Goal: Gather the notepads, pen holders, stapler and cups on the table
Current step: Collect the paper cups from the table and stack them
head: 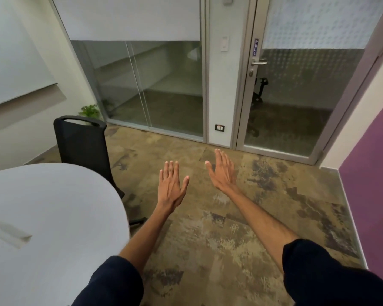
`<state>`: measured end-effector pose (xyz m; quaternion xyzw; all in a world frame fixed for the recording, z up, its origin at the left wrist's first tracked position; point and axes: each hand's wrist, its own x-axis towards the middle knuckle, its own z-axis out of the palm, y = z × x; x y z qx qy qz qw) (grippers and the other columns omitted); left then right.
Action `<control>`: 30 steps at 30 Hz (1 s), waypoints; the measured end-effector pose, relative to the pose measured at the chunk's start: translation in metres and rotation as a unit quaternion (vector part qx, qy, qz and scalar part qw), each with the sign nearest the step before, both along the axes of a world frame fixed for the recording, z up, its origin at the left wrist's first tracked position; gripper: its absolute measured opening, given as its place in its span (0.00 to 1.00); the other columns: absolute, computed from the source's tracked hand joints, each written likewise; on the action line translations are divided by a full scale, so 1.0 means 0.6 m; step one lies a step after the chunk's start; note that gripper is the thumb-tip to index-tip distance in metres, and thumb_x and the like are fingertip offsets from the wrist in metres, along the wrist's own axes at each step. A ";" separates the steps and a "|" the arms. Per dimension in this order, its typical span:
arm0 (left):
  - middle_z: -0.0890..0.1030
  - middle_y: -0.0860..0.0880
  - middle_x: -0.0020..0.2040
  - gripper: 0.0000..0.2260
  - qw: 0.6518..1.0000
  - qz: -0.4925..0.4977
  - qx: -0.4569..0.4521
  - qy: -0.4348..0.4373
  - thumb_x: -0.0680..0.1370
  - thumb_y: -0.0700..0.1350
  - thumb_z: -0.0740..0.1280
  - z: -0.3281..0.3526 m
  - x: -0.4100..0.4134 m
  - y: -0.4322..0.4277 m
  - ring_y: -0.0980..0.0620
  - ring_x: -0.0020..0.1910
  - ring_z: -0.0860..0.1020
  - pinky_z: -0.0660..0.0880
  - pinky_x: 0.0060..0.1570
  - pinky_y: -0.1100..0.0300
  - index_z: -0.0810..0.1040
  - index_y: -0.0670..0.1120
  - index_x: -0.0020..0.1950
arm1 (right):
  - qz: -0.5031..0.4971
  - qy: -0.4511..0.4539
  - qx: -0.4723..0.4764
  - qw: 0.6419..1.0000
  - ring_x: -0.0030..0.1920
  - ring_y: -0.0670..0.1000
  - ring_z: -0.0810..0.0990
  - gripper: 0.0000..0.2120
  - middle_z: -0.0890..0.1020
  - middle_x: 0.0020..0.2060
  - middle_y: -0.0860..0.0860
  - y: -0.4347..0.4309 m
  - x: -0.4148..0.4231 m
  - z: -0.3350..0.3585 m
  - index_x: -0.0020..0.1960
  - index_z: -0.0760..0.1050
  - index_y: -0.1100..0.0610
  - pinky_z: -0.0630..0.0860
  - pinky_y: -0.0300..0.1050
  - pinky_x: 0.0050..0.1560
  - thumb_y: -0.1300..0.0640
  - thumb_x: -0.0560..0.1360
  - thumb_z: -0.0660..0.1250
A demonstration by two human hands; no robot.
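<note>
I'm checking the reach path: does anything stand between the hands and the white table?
Nothing visible does: the left hand and right hand hover open over carpet; the table lies to their left, the black chair beyond its far edge.

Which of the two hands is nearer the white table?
The left hand, beside the white table; the right hand is farther off, above the patterned floor, nearer the glass door.

The white table (60,202) runs off the frame's left and bottom edges and hides the seat of the black chair (82,146). A blurred grey smear (9,234) at lower left is unreadable. Both dark sleeves (332,274) are cut off at the bottom.
</note>
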<state>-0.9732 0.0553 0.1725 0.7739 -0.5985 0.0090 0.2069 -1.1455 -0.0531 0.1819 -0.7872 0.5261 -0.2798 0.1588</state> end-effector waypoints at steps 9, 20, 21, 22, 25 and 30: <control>0.46 0.43 0.81 0.35 0.997 0.061 0.045 0.007 0.82 0.63 0.46 -0.027 0.128 -0.224 0.43 0.79 0.42 0.44 0.77 0.45 0.43 0.42 0.80 | 0.072 0.005 -0.061 0.996 0.78 0.51 0.52 0.31 0.56 0.78 0.53 -0.233 0.159 -0.029 0.79 0.52 0.56 0.47 0.51 0.78 0.46 0.81 0.56; 0.48 0.42 0.80 0.35 0.985 0.151 0.083 0.009 0.81 0.62 0.51 0.000 0.403 -0.509 0.39 0.79 0.45 0.52 0.74 0.36 0.45 0.44 0.80 | 0.126 0.056 -0.075 0.988 0.78 0.52 0.52 0.32 0.57 0.78 0.52 -0.551 0.401 -0.037 0.79 0.52 0.54 0.52 0.54 0.77 0.42 0.80 0.54; 0.49 0.42 0.80 0.34 0.985 0.154 0.081 0.007 0.81 0.63 0.51 0.002 0.420 -0.526 0.40 0.79 0.45 0.53 0.74 0.36 0.46 0.45 0.80 | 0.126 0.050 -0.070 0.988 0.78 0.52 0.52 0.32 0.56 0.78 0.52 -0.571 0.420 -0.037 0.79 0.52 0.54 0.51 0.54 0.77 0.42 0.80 0.54; 0.50 0.43 0.80 0.34 0.985 0.155 0.077 0.000 0.81 0.63 0.50 0.000 0.435 -0.542 0.41 0.79 0.45 0.53 0.74 0.37 0.47 0.45 0.80 | 0.129 0.048 -0.068 0.988 0.78 0.52 0.52 0.32 0.56 0.78 0.52 -0.590 0.442 -0.039 0.79 0.52 0.53 0.51 0.54 0.77 0.41 0.80 0.54; 0.50 0.44 0.81 0.35 0.984 0.157 0.077 -0.021 0.80 0.64 0.49 -0.012 0.485 -0.592 0.43 0.79 0.46 0.52 0.75 0.38 0.48 0.46 0.80 | 0.141 0.041 -0.051 0.988 0.78 0.52 0.51 0.32 0.56 0.78 0.52 -0.646 0.513 -0.050 0.79 0.52 0.53 0.50 0.55 0.78 0.40 0.80 0.53; 0.47 0.45 0.81 0.35 0.982 0.176 0.063 -0.026 0.79 0.67 0.44 -0.044 0.582 -0.697 0.46 0.79 0.40 0.46 0.76 0.39 0.44 0.48 0.81 | 0.180 0.042 -0.047 0.982 0.79 0.51 0.50 0.32 0.54 0.79 0.49 -0.754 0.639 -0.078 0.79 0.52 0.51 0.52 0.62 0.76 0.37 0.80 0.51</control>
